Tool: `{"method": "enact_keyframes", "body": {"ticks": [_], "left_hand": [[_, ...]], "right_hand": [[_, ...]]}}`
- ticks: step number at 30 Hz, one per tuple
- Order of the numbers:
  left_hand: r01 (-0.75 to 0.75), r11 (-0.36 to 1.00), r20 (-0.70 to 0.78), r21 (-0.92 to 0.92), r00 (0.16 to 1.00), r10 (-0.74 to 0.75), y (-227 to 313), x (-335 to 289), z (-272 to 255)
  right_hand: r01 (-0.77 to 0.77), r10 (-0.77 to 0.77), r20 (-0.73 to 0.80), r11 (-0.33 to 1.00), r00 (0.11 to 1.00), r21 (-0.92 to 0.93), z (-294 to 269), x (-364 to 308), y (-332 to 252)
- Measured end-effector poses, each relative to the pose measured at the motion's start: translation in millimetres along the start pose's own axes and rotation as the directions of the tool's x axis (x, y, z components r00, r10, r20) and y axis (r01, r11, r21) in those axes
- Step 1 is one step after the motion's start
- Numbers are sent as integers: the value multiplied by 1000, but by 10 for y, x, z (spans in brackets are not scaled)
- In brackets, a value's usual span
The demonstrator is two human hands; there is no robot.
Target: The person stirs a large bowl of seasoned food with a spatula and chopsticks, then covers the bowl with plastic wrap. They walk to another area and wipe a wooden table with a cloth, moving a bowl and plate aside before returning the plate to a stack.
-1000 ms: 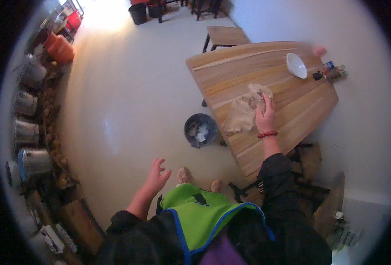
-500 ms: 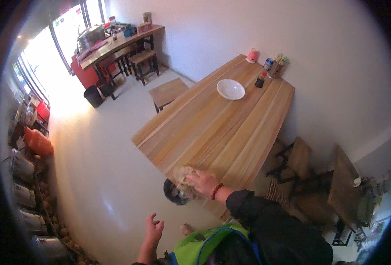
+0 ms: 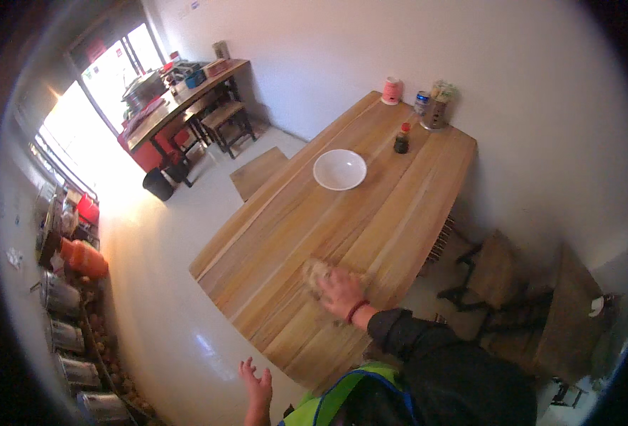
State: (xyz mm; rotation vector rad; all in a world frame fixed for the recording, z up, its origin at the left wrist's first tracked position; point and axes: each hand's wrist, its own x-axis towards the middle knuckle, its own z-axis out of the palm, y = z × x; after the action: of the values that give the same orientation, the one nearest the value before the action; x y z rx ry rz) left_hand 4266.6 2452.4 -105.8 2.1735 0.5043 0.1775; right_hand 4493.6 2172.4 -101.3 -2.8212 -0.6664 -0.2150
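Observation:
My right hand [image 3: 343, 292], with a beaded bracelet at its wrist, presses a tan cloth [image 3: 318, 275] flat against the wooden table [image 3: 257, 273]. The cloth is partly hidden under my palm and fingers. Low in the picture, beside the table's near edge, my left hand [image 3: 256, 383] hangs in the air with its fingers apart and slightly curled, holding nothing. Farther up the table stands a white bowl [image 3: 339, 170], apart from both hands.
Against the wall end stand a sauce bottle [image 3: 402, 138], a can [image 3: 421, 103], a holder [image 3: 434, 113] and a pink-and-white container [image 3: 391, 92]. Stools [image 3: 497, 273] flank the right side. An orange gas cylinder [image 3: 86, 258] and metal pots [image 3: 62, 295] line the left.
My right hand and the cloth have moved from the table's near-left edge farther onto its top. The whole view has shifted, and the bowl appears closer.

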Motion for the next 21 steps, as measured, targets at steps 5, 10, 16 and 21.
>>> {"method": "enact_keyframes", "body": {"ticks": [5, 10, 16, 21], "left_hand": [[-79, 995, 62, -60, 995, 82, 541, 651, 276], [-126, 986, 186, -112, 972, 145, 1013, 989, 768], [-37, 994, 192, -101, 980, 56, 1286, 1297, 1015], [77, 997, 94, 7, 993, -78, 1675, 1631, 1458]], "right_hand": [[294, -256, -211, 940, 944, 175, 11, -494, 129], [128, -109, -181, 987, 977, 96, -80, -383, 846], [-101, 72, -324, 992, 943, -74, -49, 305, 2095], [-437, 327, -397, 870, 857, -227, -281, 810, 3977]]}}
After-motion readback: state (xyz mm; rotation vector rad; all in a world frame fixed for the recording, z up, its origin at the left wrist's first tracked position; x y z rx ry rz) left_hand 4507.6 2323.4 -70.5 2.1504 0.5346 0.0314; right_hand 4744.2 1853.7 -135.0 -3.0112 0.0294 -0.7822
